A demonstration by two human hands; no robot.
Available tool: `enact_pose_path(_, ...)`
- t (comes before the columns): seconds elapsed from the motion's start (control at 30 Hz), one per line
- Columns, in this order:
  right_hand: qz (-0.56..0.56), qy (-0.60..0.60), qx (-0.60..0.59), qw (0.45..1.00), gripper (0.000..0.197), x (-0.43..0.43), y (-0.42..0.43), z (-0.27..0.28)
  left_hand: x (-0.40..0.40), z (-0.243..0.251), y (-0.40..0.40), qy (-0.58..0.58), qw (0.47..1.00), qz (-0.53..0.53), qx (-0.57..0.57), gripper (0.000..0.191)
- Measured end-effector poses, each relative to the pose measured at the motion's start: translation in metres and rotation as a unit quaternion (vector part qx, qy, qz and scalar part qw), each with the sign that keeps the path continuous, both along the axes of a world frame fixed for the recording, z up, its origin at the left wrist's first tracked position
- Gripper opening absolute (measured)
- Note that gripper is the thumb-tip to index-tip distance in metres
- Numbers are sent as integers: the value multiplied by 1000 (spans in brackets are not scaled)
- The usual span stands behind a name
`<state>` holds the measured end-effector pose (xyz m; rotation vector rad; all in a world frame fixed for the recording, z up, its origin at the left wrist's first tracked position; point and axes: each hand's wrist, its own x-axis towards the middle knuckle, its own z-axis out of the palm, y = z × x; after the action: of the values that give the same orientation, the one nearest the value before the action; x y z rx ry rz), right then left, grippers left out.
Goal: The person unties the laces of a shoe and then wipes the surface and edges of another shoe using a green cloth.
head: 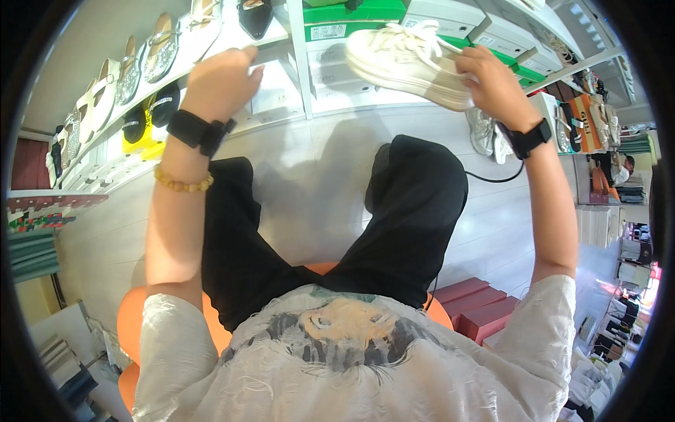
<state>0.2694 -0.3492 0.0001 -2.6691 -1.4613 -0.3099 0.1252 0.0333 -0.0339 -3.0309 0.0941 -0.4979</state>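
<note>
My right hand [490, 87] grips a cream lace-up sneaker [395, 58] by its heel collar. The shoe hangs sideways in front of the shelving, toe to the left, its thick sole facing down. Up at the left, my left hand [224, 82] is raised before the shelf edge with thumb and index finger apart. Nothing shows between them; the other fingers are partly hidden behind the hand. Black straps with small devices circle both wrists, and a bead bracelet [183, 182] sits on the left forearm.
White shelving [298, 58] holds green-and-white shoeboxes [350, 24] and a row of flat shoes [158, 50]. Silver sneakers [482, 134] stand below my right wrist. Dark red boxes [482, 311] lie beside the orange seat [132, 322]. A cable [495, 179] runs from the right wrist. Another person [622, 169] is far right.
</note>
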Motion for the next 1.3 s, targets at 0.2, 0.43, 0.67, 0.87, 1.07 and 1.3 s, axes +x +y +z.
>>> enact_pose_path(0.2,40,37,49,997,13,-24,75,-8,3,-30,-16,-112,988,-31,-107,35)
enact_pose_path(0.43,115,85,38,989,22,-18,134,-38,8,-42,-24,34,987,37,-151,49)
enact_pose_path(0.67,195,70,21,978,23,10,181,-24,29,-53,-16,-22,988,76,-136,52)
enact_pose_path(0.87,161,136,94,973,14,-31,193,-55,23,-62,-7,31,975,113,-189,51)
enact_pose_path(1.07,149,154,98,972,21,-56,192,-78,11,-63,-18,96,966,151,-186,42)
enact_pose_path(1.3,188,212,84,955,21,-67,199,-79,-2,-72,-4,80,966,163,-186,32)
